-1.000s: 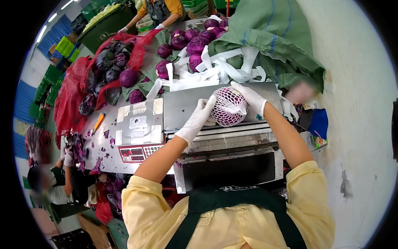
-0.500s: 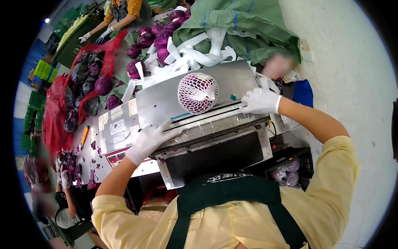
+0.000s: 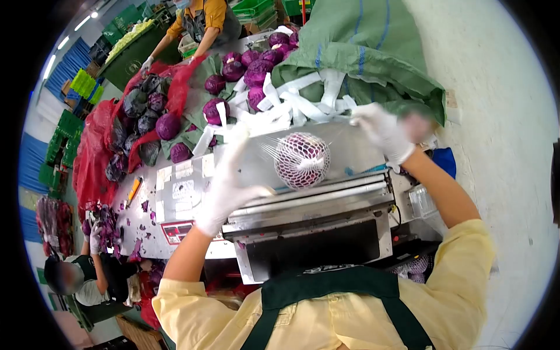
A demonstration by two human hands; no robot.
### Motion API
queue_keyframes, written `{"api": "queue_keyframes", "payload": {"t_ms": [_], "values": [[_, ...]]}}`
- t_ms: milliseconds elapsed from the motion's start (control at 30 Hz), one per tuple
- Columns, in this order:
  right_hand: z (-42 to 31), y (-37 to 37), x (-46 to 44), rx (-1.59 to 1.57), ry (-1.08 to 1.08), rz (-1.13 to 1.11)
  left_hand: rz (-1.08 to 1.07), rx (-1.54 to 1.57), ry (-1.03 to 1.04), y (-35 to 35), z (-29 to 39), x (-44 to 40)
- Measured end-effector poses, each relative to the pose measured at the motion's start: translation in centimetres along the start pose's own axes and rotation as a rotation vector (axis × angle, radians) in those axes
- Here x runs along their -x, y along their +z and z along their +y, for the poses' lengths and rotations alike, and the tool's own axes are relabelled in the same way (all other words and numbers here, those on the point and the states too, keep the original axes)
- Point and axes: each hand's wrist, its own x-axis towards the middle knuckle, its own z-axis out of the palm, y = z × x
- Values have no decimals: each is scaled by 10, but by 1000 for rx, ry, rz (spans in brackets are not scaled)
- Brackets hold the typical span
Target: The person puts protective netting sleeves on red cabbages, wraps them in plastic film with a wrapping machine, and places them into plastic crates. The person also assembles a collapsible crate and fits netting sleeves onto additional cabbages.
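Note:
A purple cabbage (image 3: 302, 160) in a white foam net sits on the metal top of the wrapping machine (image 3: 315, 211). Clear film stretches over it, with creases running toward both sides. My left hand (image 3: 224, 186), in a white glove, is left of the cabbage at the film's left side; its thumb points right, and motion blurs its fingers, so their hold is unclear. To the cabbage's upper right, my gloved right hand (image 3: 383, 133) has bent fingers closed on the film's edge.
A scale (image 3: 184, 189) adjoins the machine's left. Behind lie white foam strips (image 3: 254, 116), loose cabbages (image 3: 256, 73) and a green sack (image 3: 361, 52). Red netting (image 3: 96, 151) and an orange cutter (image 3: 135, 189) are left. Co-workers stand at the far side (image 3: 204, 23) and lower left (image 3: 87, 274).
Both my hands have risen from the machine's front edge to either side of the cabbage. Film now stretches over the cabbage. The camera view has shifted.

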Motion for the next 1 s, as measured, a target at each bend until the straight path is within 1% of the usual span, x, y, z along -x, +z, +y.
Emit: {"api": "queue_keyframes", "payload": {"t_ms": [33,67,100,133,167,200,233,267,300,333,367,400,433,467,500,533,600,633,667,733,767,800,867,933,967,1000], "values": [[8,27,-10,76,-80,-193,-197,-238,108,28,-24,-21],[4,53,-2,19,-58,-269,-243,4,69,53,-57,-25],[0,79,6,-35,-32,-343,-254,-109,89,50,-53,-27],[-1,92,3,-210,73,-259,-252,198,-179,65,-58,-32],[3,96,1,-213,77,-246,-236,243,-208,70,-75,-35],[-3,89,-4,-389,286,-334,-209,297,-238,75,-84,-33],[-11,85,-4,-578,517,-400,-214,564,-414,70,-70,-35],[-16,77,0,-580,522,-402,-187,839,-590,69,-54,-35],[-24,67,7,-608,381,-435,-310,671,-531,64,-52,-34],[-43,54,25,-647,273,-485,-323,697,-559,66,-29,-18],[-77,27,31,-1025,617,-629,-477,904,-779,60,7,-1],[-117,4,52,-1427,1019,-761,-644,1138,-1042,64,40,29],[-116,7,57,-1402,934,-785,-699,1052,-1136,63,45,29],[-126,6,77,-1425,972,-792,-769,987,-1262,66,57,40],[-141,5,112,-1554,1207,-857,-695,1084,-1462,85,83,61],[-139,11,129,-1648,1395,-920,-657,1150,-1427,94,68,76],[-145,34,194,-1682,1454,-882,-508,1477,-1526,142,47,123],[-138,47,215,-1694,1387,-822,-501,1607,-1514,148,35,135],[-137,49,223,-1641,1220,-833,-513,1604,-1521,140,40,137],[-134,52,239,-1503,914,-809,-576,1281,-1264,115,67,135],[-146,33,224,-1617,1297,-631,-493,1231,-1231,98,82,135],[-162,17,217,-1700,1676,-403,-339,824,-851,100,76,178],[-176,5,210,-1675,1678,-379,-146,621,-692,107,68,206],[-200,-5,216,-1310,1357,-147,-149,288,-856,99,83,220],[-210,6,232,-953,1093,-78,95,376,-823,112,79,231],[-223,6,234,-643,1083,-134,241,432,-695,122,73,223]]}}
